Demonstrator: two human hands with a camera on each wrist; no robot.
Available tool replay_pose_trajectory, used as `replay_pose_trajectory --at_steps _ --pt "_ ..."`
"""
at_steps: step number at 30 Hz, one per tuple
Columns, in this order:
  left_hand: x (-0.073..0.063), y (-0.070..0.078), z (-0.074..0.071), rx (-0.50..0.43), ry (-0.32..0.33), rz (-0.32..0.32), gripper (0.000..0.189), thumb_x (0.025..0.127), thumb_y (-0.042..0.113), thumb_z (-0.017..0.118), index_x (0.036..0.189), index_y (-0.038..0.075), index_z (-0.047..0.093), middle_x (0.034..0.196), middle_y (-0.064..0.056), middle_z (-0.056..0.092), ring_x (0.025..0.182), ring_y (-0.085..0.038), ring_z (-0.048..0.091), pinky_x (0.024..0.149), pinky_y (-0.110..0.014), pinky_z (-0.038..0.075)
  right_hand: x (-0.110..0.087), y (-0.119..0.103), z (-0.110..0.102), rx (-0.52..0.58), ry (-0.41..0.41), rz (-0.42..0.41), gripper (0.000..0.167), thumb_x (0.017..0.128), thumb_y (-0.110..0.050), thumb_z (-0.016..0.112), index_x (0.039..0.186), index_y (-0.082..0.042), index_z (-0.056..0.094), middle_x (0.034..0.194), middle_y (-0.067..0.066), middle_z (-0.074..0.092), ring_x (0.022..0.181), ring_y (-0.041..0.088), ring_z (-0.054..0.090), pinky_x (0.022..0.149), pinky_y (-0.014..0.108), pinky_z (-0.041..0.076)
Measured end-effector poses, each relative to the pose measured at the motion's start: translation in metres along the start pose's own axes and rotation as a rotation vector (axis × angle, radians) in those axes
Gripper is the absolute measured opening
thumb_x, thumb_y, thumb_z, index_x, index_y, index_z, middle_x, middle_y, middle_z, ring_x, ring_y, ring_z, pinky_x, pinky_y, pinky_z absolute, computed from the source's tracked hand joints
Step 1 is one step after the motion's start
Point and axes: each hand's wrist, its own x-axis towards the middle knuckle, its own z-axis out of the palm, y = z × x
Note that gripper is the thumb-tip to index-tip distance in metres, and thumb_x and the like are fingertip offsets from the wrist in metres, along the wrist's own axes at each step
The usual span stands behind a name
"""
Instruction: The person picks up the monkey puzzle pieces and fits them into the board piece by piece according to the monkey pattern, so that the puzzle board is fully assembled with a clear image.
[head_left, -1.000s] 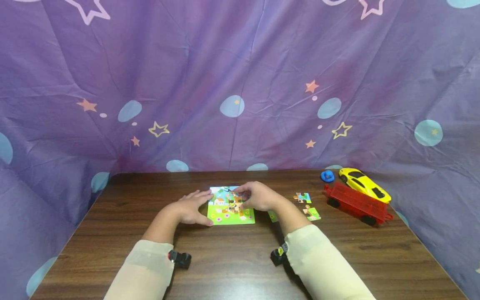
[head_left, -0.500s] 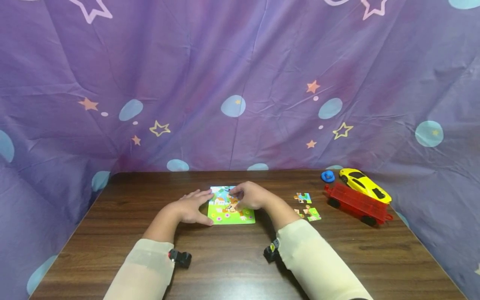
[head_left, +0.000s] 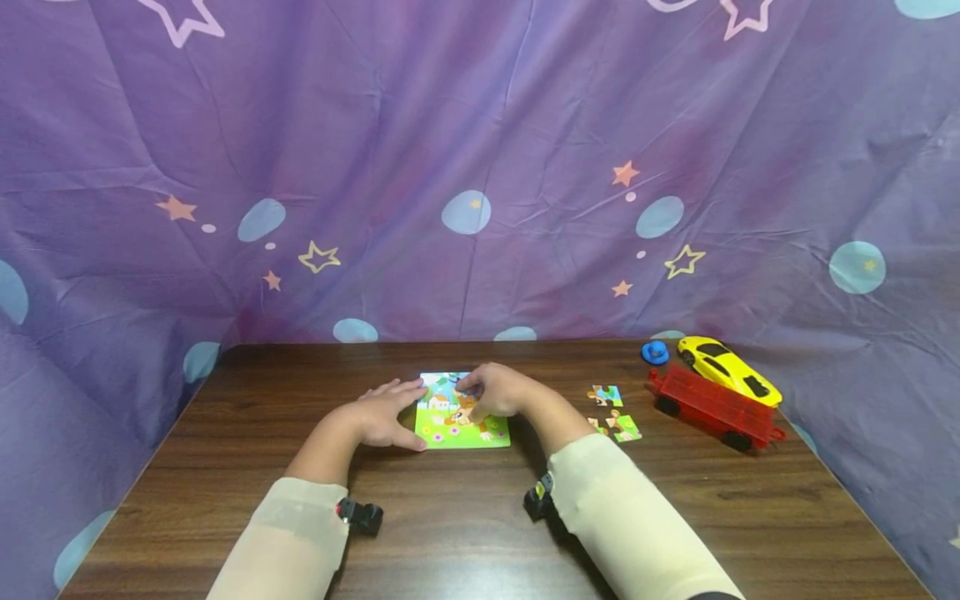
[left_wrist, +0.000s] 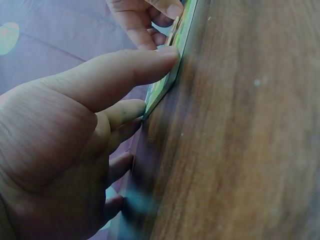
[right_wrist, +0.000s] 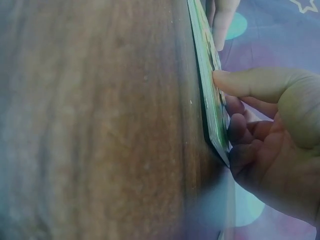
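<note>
A square jigsaw puzzle board with a cartoon animal on green grass lies flat on the table. My left hand rests at its left side, thumb on the near corner and fingers by the far corner. Over the board's right part, my right hand pinches a puzzle piece, which the left wrist view shows slightly tilted on the board. In the right wrist view the right thumb is on the piece and the other fingers curl behind. The right hand hides much of the piece in the head view.
Loose puzzle pieces lie right of the board, one partly behind the right forearm. Another piece is just beyond them. Farther right stand a red toy trailer, a yellow toy car and a small blue toy hat.
The right hand has shifted slightly left over the board with the piece, its forearm swinging left and uncovering more of a loose piece. My left hand has stayed in place.
</note>
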Motion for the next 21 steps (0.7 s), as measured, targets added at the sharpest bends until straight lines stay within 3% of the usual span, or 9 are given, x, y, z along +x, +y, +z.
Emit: replay_pose_trajectory --at_steps 13,21 --pt "0.0 0.0001 0.0002 0.008 0.003 0.0 0.102 0.086 0.053 0.082 0.17 0.022 0.033 0.181 -0.003 0.021 0.169 -0.042 0.011 0.134 -0.071 0.009 -0.0008 -0.0009 -0.0002 0.031 -0.003 0.003 0.061 0.077 -0.006 0.09 0.136 -0.011 0.075 0.133 0.008 0.077 0.123 0.024 0.07 0.112 0.043 0.057" --pt "-0.0014 0.0015 -0.0007 -0.001 -0.001 -0.002 0.102 0.086 0.053 0.082 0.17 0.021 0.033 0.181 -0.004 0.021 0.169 -0.042 0.01 0.134 -0.071 0.008 -0.0013 0.0026 0.0033 0.043 0.023 0.016 0.068 0.077 -0.026 0.096 0.139 -0.012 0.072 0.128 0.008 0.074 0.121 0.024 0.067 0.114 0.044 0.055"
